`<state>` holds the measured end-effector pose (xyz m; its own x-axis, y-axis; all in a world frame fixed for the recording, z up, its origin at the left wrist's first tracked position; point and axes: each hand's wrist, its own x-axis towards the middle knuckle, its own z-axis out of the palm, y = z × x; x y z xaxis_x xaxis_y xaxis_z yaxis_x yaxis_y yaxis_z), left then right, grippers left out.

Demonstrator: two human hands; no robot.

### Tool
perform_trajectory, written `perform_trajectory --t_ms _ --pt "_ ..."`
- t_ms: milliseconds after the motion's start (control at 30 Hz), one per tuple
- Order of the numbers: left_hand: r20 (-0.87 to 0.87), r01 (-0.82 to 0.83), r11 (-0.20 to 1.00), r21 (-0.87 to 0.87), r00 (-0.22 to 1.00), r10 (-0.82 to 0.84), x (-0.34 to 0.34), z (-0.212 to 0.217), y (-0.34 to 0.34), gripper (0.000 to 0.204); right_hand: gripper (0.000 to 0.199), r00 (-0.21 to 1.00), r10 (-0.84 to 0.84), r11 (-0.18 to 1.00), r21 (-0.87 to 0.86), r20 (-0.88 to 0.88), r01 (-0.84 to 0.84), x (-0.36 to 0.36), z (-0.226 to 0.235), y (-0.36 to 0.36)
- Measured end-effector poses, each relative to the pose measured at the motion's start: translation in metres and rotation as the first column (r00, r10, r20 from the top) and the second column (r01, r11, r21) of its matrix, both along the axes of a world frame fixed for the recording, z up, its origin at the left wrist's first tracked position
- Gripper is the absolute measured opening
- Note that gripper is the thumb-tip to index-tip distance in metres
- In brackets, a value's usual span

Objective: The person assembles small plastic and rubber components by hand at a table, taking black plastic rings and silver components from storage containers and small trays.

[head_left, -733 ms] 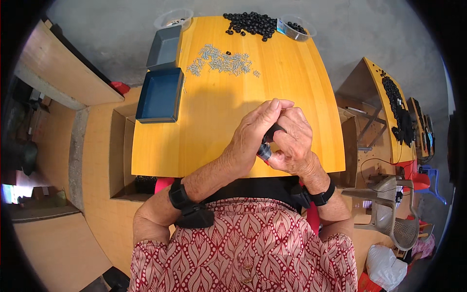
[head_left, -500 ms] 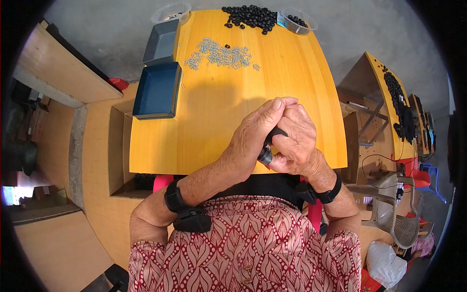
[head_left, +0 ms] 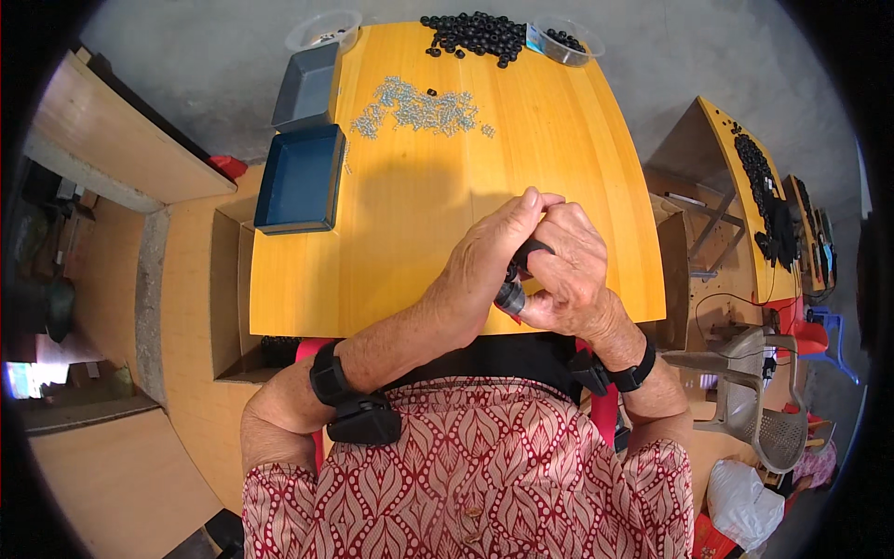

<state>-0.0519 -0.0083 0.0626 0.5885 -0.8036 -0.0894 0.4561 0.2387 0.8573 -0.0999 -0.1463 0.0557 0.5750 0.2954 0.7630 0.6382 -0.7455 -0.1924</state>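
Near the front edge of the yellow table [head_left: 400, 186], my two hands are pressed together. My left hand [head_left: 484, 256] is cupped with its fingers extended against the top of my right hand. The right hand [head_left: 570, 265] has its fingers curled in toward the left palm. Between them sits a black part with a short cylindrical end [head_left: 510, 296], its lower end poking out by my right thumb. A black curved piece [head_left: 533, 250] shows higher up between the palms. Most of what I hold is hidden by my fingers.
Silver screws [head_left: 433, 112] lie scattered on the table's far half, behind them a pile of black round parts [head_left: 480, 35]. A clear bowl [head_left: 570, 47] stands far right. A blue tray [head_left: 300, 182] and a grey tray [head_left: 307, 86] line the left edge.
The grip of both hands is nearly unchanged, with only a slight shift around the black part. The whole view has moved a little.
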Motion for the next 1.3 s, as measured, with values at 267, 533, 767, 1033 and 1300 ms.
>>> perform_trajectory --t_ms 267,533,767,1033,1300 --pt "0.009 0.009 0.998 -0.057 1.000 -0.008 -0.009 -0.009 0.000 0.054 0.024 0.994 0.095 0.993 0.071 -0.052 -0.092 -0.003 -0.008 0.003" --pt "-0.058 -0.135 0.987 0.087 0.988 0.140 -0.008 0.004 0.005 0.045 0.022 1.000 0.011 0.998 0.068 -0.019 -0.010 -0.004 -0.001 0.000" --pt "0.058 -0.135 0.986 0.098 0.990 0.130 0.000 -0.002 0.025 0.026 0.031 0.974 -0.186 0.981 -0.026 0.131 0.191 -0.006 0.009 -0.020" --pt "0.072 -0.158 0.987 -0.021 0.985 0.159 0.003 -0.015 0.020 0.019 0.040 0.976 -0.195 0.962 -0.173 0.100 0.210 -0.009 0.007 -0.017" --pt "-0.088 -0.102 0.995 0.022 0.991 0.103 0.009 -0.029 0.028 0.019 0.033 0.949 -0.023 0.993 0.104 -0.316 0.059 -0.016 0.023 -0.027"
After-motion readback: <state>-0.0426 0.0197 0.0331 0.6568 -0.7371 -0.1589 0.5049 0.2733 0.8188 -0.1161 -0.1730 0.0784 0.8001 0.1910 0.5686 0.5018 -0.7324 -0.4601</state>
